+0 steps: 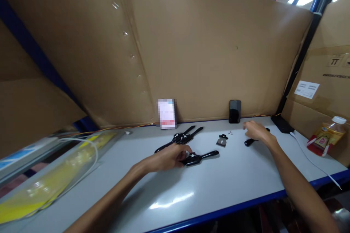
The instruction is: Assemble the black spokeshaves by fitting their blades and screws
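Note:
My left hand (pixel 175 156) is closed around one end of a black spokeshave (pixel 194 158) low over the table; its other handle points right. Behind that hand lie more black spokeshaves (pixel 184 137), close together and partly hidden by my fingers. My right hand (pixel 257 131) is over another black spokeshave body (pixel 249 142), covering its middle, with both handle ends showing. Its fingers are bent leftward, and whatever they may hold is hidden. Between my hands lie a flat metal blade (pixel 221 142), a small black cap (pixel 223 136) and small silver screws (pixel 230 133).
A phone (pixel 235 111) and a blurred-out card or screen (pixel 167 114) lean against the cardboard wall (pixel 191 51). At right are a black power bank-like box (pixel 282 124), a white cable (pixel 306 156) and a bottle (pixel 326 138). Yellow plastic packaging (pixel 54 182) lies left.

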The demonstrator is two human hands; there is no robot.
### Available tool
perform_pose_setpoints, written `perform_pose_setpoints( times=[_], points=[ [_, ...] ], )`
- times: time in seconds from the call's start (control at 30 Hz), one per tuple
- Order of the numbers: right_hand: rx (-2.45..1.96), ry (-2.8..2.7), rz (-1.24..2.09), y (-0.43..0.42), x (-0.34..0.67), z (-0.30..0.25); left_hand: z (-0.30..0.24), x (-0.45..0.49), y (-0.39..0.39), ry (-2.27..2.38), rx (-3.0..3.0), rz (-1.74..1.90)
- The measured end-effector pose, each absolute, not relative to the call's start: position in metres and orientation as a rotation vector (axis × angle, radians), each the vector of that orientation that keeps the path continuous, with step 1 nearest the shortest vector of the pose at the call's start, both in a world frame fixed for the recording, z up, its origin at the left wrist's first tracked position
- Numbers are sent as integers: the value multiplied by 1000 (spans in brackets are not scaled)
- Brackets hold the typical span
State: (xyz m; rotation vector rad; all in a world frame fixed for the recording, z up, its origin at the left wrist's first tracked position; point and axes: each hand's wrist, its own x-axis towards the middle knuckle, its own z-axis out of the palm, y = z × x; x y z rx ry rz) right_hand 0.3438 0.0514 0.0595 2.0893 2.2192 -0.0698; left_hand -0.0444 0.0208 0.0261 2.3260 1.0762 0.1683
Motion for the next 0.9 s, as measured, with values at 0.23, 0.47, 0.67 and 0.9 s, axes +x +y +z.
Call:
perform_pose_setpoints(
  times=[0.23, 0.47, 0.67, 0.9],
  points=[
    [1716, 2738, -255, 46, 313, 40, 25, -22, 9, 1006, 2202, 216],
    [1506, 2797, -475, 53, 313, 26, 27, -18, 7, 1037, 2259, 183],
    [1472, 2934, -385, 53, 299, 7, 24, -19, 10, 994, 2303, 212],
    [1379, 3187, -639, 53, 268, -12, 21, -18, 9, 979, 2305, 266]
  ],
)
